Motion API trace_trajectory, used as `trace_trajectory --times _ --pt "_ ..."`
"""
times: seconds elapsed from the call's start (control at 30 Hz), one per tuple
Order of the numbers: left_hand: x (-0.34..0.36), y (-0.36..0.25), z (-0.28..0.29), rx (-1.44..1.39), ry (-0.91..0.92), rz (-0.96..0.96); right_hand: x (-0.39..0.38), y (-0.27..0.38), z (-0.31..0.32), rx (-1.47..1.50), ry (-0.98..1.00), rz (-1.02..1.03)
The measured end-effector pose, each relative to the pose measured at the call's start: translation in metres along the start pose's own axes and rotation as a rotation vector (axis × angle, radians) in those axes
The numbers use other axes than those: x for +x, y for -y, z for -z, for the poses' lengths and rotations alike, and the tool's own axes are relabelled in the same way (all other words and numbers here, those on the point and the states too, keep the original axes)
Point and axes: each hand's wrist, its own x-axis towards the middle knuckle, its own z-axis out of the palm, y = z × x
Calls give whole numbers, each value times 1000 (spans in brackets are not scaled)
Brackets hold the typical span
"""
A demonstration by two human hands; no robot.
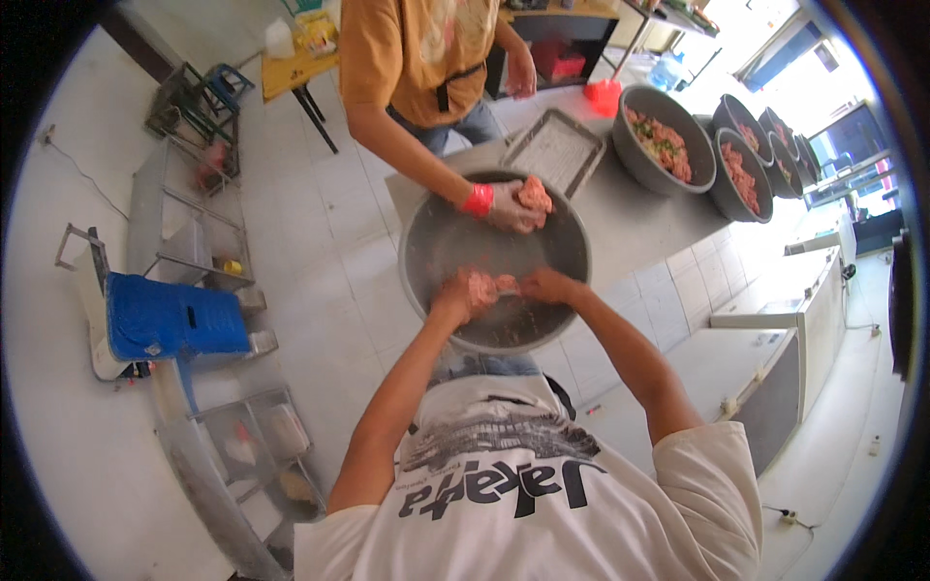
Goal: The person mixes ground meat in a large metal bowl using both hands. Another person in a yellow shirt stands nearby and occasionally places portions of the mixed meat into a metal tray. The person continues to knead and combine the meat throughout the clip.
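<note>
A large grey basin with a wet, smeared inside sits before me on a steel table. Low in it, my left hand is closed on a lump of pink minced meat. My right hand is closed at the basin's right side, fingers at a small pale, pinkish piece that I cannot make out clearly. Across the basin, a co-worker's gloved hand with red at the wrist holds another meat lump above the basin's far part.
A metal tray lies behind the basin. Several bowls of meat stand at right. A co-worker stands opposite. A yellow table, metal racks and a blue padded object are at left; white chest units line the right.
</note>
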Motion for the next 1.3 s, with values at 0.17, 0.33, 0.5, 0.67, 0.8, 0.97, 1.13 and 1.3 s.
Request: trace_trajectory --times 0.17,0.33,0.5,0.67,0.8,0.97,1.13,1.3 --pt "-29 -13 34 -130 -112 127 -12 13 9 -176 49 -237" --pt "-38 -26 38 -24 -23 89 -26 47 29 -57 -160 -439" --pt "-26 -13 11 38 -196 44 -7 89 38 -160 -317 -410" --pt "-11 4 -11 189 -215 -68 24 117 44 -183 -292 -428" --pt "0 13 -30 135 -257 -59 45 116 52 -220 -165 -433" --pt "13 18 -48 37 -235 3 82 104 41 -260 -38 -431" --pt "-12 9 -31 -115 -457 -34 73 96 1 -194 0 -485" --pt "-21 -11 4 -453 -207 334 23 29 4 140 62 -418"
